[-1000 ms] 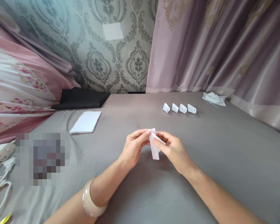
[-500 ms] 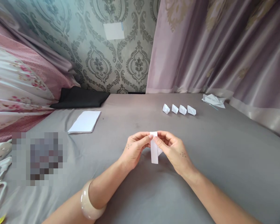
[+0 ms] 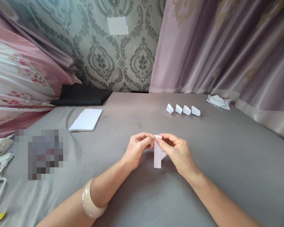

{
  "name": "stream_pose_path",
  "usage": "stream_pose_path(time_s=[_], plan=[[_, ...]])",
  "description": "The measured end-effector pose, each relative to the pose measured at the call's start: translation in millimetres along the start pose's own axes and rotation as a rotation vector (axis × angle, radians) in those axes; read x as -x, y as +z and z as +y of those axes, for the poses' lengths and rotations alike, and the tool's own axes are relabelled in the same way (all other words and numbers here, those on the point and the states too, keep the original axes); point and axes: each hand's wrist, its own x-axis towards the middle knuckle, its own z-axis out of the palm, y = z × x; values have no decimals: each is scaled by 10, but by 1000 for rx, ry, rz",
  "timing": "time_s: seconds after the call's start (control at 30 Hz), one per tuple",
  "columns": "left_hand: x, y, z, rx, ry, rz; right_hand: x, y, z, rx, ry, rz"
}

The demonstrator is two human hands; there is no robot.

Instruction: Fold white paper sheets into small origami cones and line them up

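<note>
Between my hands hangs a folded strip of white paper (image 3: pixel 157 157), held above the grey cloth. My left hand (image 3: pixel 138 146) pinches its top left edge between thumb and fingers. From the other side my right hand (image 3: pixel 176 149) grips the top, its thumb pressed on the front of the strip. A slanted flap of the paper shows behind the strip, below the right thumb. The fingers behind the paper are partly hidden. Farther off, several small folded white paper shapes (image 3: pixel 186 110) stand in a row on the cloth.
A stack of white paper (image 3: pixel 86 120) lies to the left, with a black folded cloth (image 3: pixel 82 95) behind it. Crumpled white paper (image 3: pixel 219 101) sits at the far right. A white power strip (image 3: pixel 1 146) with plugs and a blurred-out patch are at the left.
The paper has turned from a slant to hanging upright, and its top edge now bends over between my fingertips. My right thumb has moved up the strip. The view has shifted slightly.
</note>
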Motion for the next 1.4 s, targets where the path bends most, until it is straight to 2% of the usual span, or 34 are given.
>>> stream_pose_path(time_s=[0.17, 0.3, 0.4, 0.57, 0.67, 0.87, 1.07, 1.13, 1.2, 1.3, 1.33, 1.4], plan=[[-3, 4, -2, -7, 15, 32, 11, 22, -14, 73, -51, 20], [-13, -13, -29, -2, 27, 49, 27, 40, 5, 204, -166, 81], [-19, -23, -40, 10, 25, 44, 33, 45, 47, 337, -320, 119], [-25, -13, -13, 32, -18, 49, 28, 25, 110, 633, -670, 143], [-43, -18, -7, 39, -29, 48, 39, 2, 127, 863, -794, 148], [-102, -76, -33, 97, -58, 52, 109, 22, 108, 1348, -867, 73], [-116, -90, -76, 105, -71, 30, 217, 195, 118, 1588, -890, 114], [-122, -95, -95, 102, -62, 61, 242, 243, 139, 1598, -870, 116], [-127, -103, -100, 105, -82, 93, 242, 245, 144, 1510, -839, 84], [-119, -108, -66, 108, -116, 93, 186, 137, 85, 1114, -771, 45], [-112, -105, -47, 104, -112, 71, 155, 82, 46, 919, -698, 67], [-92, -92, -10, 90, -83, 10, 88, -31, -43, 567, -382, 122]])
